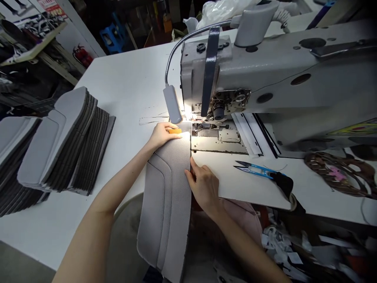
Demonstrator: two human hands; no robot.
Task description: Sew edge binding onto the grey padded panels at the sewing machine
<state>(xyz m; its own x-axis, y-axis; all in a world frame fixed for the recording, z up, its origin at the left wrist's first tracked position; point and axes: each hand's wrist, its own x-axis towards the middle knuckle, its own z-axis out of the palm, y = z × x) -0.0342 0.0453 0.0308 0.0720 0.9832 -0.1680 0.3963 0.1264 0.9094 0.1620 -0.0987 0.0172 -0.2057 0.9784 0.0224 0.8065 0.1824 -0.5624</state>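
A grey padded fabric panel [179, 177] with curved stitched lines lies partly on the white table and hangs over its front edge. Its far end reaches the lit needle area of a sewing machine [218, 78]. My left hand [163, 135] presses on that far end, fingers closed together against the cloth. A small orange-yellow piece [175, 131] shows at its fingertips; I cannot tell whether it is worn or held. Lower down, my right hand [204, 184] pinches the panel's right edge between thumb and fingers. The underside of the panel is hidden.
Stacks of similar grey panels [70, 141] stand on the table [123, 86] at left. Blue thread snips [256, 169] with black wrapping lie at right, near a brown item with a pink ornament [338, 175]. A small lamp [172, 104] hangs beside the needle.
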